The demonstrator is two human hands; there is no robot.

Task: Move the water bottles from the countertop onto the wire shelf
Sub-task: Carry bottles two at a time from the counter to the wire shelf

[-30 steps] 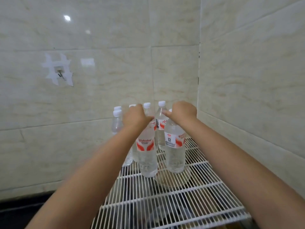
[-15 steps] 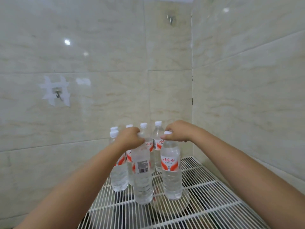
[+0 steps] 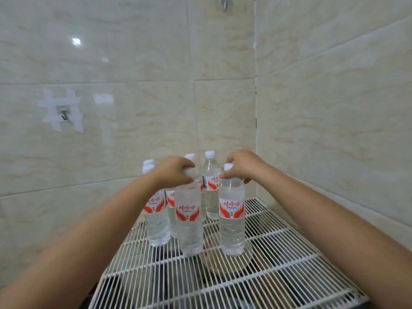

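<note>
Water bottles stand clustered in the back corner of the wire shelf, upright, caps up, their long axes vertical. Starting from the left: a rear bottle stands free against the tiled wall, its white cap peeking above the person's left forearm, with another labelled bottle just behind and beside it. Next comes the left hand, fingers curled over the cap and neck of the front-left bottle, gripping it from straight above; the bottle hangs directly below the hand, and its base looks to be on, or only just off, the wires, though I cannot tell which. Behind the gap between the two hands a tall bottle stands untouched with its cap clear. Then the right hand pinches the neck of the front-right bottle, the white cap showing just beside the fingertips; this bottle too sits straight beneath its hand, its foot seemingly on the wires above a round, pale thing lying under the shelf. Each hand is right over its own bottle, so I judge the next move to be a plain letting-go upward, taking care not to knock the close neighbours.
</note>
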